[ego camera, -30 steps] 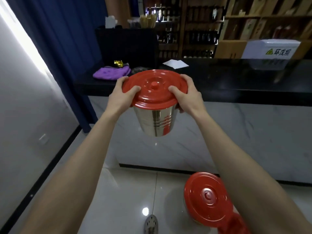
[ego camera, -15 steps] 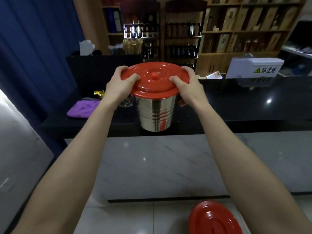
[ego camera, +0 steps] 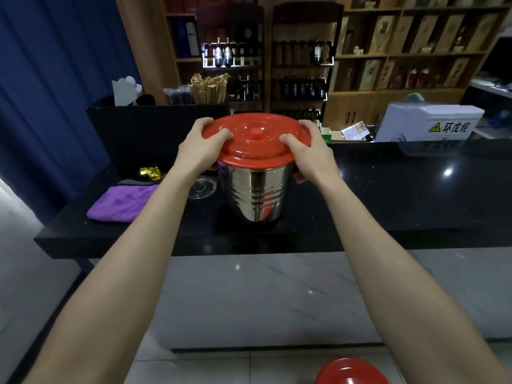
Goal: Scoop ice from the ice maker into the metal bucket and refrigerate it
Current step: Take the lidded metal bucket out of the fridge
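A shiny metal bucket (ego camera: 256,194) with a red lid (ego camera: 256,139) stands upright on the black counter (ego camera: 388,195). My left hand (ego camera: 198,151) grips the lid's left rim, thumb on top and fingers under the edge. On the opposite rim my right hand (ego camera: 311,152) holds the same way. The lid covers the bucket, so its contents are hidden. No ice maker or refrigerator is in view.
A purple cloth (ego camera: 122,202), a gold foil scrap (ego camera: 149,172) and a clear plastic lid (ego camera: 202,187) lie left of the bucket. A white box (ego camera: 428,124) stands at the back right. A second red-lidded bucket (ego camera: 350,371) sits on the floor below. Shelves of bottles fill the background.
Both hands have lifted the lidded bucket from in front of the counter's face up onto the black countertop. My view has risen, so the floor bucket has slid to the bottom edge.
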Available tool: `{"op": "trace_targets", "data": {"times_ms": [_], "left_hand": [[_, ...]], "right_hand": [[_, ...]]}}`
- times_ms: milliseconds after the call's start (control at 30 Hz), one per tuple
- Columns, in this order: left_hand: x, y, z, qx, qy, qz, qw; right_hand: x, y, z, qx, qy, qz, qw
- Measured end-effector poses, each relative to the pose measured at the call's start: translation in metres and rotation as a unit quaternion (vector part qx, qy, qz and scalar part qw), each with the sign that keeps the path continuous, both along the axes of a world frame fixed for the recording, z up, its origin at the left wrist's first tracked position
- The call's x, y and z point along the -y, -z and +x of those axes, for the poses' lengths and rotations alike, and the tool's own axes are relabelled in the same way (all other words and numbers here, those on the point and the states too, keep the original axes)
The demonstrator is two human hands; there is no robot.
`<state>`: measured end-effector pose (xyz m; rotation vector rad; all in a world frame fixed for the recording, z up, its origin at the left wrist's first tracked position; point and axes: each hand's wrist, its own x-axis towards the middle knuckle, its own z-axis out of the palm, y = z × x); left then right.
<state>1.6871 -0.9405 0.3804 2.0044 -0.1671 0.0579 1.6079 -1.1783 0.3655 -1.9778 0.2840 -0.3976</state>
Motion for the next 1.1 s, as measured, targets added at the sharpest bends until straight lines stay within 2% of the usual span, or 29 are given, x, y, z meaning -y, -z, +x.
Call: {"op": "trace_targets", "data": {"times_ms": [700,900,1100], "left_hand": [[-0.007,0.006,0.016,-0.023,0.013,0.043,0.999],[-0.021,0.005,0.009,-0.004,-0.017,0.012,1.000],[-0.045,0.003,-0.003,0.057,-0.032,-0.006,0.998]], "right_hand": [[0.002,0.007,0.013,-0.007,0.018,-0.050,0.999],[0.002,-0.004,0.001,0.088,0.120,-0.079,0.986],[-0.019,-0.029,-0.020,0.203,0.152,-0.172,0.952]]}}
